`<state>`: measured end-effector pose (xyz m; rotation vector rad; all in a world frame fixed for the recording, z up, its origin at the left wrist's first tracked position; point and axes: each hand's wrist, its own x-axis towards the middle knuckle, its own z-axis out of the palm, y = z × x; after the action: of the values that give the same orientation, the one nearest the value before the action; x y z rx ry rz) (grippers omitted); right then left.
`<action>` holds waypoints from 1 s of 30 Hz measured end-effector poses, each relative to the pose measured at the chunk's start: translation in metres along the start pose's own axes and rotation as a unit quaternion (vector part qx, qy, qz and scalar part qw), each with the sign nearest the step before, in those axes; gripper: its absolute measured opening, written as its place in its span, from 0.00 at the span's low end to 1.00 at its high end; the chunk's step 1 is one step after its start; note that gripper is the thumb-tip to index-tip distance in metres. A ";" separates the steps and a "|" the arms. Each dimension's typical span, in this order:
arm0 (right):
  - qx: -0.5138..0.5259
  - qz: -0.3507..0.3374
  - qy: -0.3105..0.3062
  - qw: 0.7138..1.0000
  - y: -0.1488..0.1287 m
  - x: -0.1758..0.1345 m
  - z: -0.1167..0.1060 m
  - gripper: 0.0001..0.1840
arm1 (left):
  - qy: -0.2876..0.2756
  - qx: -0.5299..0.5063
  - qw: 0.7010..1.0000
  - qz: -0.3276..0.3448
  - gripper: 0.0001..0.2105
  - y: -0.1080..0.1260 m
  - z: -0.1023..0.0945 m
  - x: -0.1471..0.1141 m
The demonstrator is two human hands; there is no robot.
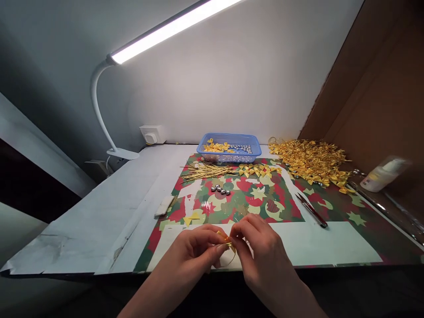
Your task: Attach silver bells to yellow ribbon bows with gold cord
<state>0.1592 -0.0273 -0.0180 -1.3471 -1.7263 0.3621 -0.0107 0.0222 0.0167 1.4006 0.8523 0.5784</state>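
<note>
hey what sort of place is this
Probably a handicraft work corner, though whether in a home or a workshop I can't tell. The signs: a bar lamp, a blue basket of small parts, and a big heap of yellow pieces.

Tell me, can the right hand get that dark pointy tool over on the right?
Probably yes: the dark pointy tool lies uncovered, and nothing stands between it and the right hand. That hand is busy at the small yellow piece, though.

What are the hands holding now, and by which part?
The left hand pinches a small yellow piece by its left part; the right hand is close against it, but its exact grip is hidden.
</note>
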 end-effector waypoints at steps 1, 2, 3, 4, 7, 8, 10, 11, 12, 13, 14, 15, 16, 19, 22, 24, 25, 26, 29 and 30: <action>0.020 0.008 -0.004 1.000 -0.001 0.000 -0.001 0.08 | 0.001 0.006 1.000 0.005 0.07 0.001 0.001 -0.001; 0.044 0.016 -0.006 0.999 -0.002 0.000 -0.002 0.08 | 0.004 0.013 1.000 0.007 0.08 0.003 0.001 -0.003; 0.070 0.025 -0.005 0.997 -0.003 0.000 -0.004 0.07 | 0.006 0.020 1.000 0.009 0.08 0.005 0.002 -0.005; 0.098 0.032 -0.002 0.995 -0.004 0.000 -0.006 0.07 | 0.010 0.029 0.999 0.009 0.09 0.007 0.002 -0.007; 0.199 0.054 0.022 0.978 -0.009 -0.001 -0.015 0.10 | 0.022 0.061 0.998 0.009 0.10 0.011 0.003 -0.013; 0.238 0.065 0.034 0.968 -0.011 -0.001 -0.018 0.12 | 0.024 0.070 0.997 0.009 0.10 0.012 0.004 -0.015; 0.318 0.083 0.057 0.943 -0.014 -0.003 -0.024 0.13 | 0.030 0.090 0.995 0.018 0.10 0.013 0.005 -0.017; 0.351 0.086 0.067 0.930 -0.015 -0.003 -0.026 0.14 | 0.032 0.098 0.994 0.023 0.10 0.013 0.006 -0.017; 0.378 0.086 0.070 0.919 -0.017 -0.004 -0.028 0.15 | 0.036 0.104 0.993 0.029 0.11 0.013 0.007 -0.017; 0.397 0.083 0.070 0.912 -0.019 -0.004 -0.029 0.16 | 0.040 0.108 0.993 0.035 0.11 0.013 0.009 -0.016; 0.409 0.078 0.065 0.907 -0.021 -0.005 -0.028 0.16 | 0.046 0.112 0.992 0.041 0.11 0.013 0.010 -0.016; 0.414 0.072 0.061 0.905 -0.024 -0.005 -0.028 0.16 | 0.055 0.116 0.991 0.045 0.11 0.013 0.010 -0.015; 0.415 0.067 0.062 0.905 -0.027 -0.005 -0.026 0.16 | 0.067 0.121 0.989 0.048 0.10 0.012 0.011 -0.014; 0.405 0.072 0.107 0.905 -0.036 -0.008 -0.019 0.14 | 0.096 0.116 0.988 0.046 0.08 0.012 0.012 -0.014; 0.384 0.106 0.143 0.906 -0.044 -0.014 -0.014 0.12 | 0.073 0.065 0.995 0.032 0.10 0.014 0.011 -0.016; 0.331 0.104 0.124 0.930 -0.045 -0.018 -0.012 0.06 | 0.058 0.022 0.998 0.018 0.10 0.015 0.011 -0.019; 0.296 0.088 0.115 0.944 -0.045 -0.020 -0.011 0.06 | 0.054 0.001 0.998 0.011 0.10 0.015 0.012 -0.020; 0.261 0.065 0.111 0.957 -0.043 -0.021 -0.011 0.07 | 0.049 -0.017 0.999 0.004 0.10 0.014 0.012 -0.021; 0.173 0.007 0.122 0.977 -0.035 -0.023 -0.008 0.10 | 0.041 -0.058 0.997 -0.009 0.09 0.011 0.012 -0.022; 0.142 0.002 0.126 0.982 -0.032 -0.024 -0.006 0.10 | 0.042 -0.069 0.997 -0.015 0.09 0.011 0.013 -0.022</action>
<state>0.1447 -0.0617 -0.0034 -1.1360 -1.4038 0.4045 -0.0120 -0.0015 0.0304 1.2433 0.8811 0.6644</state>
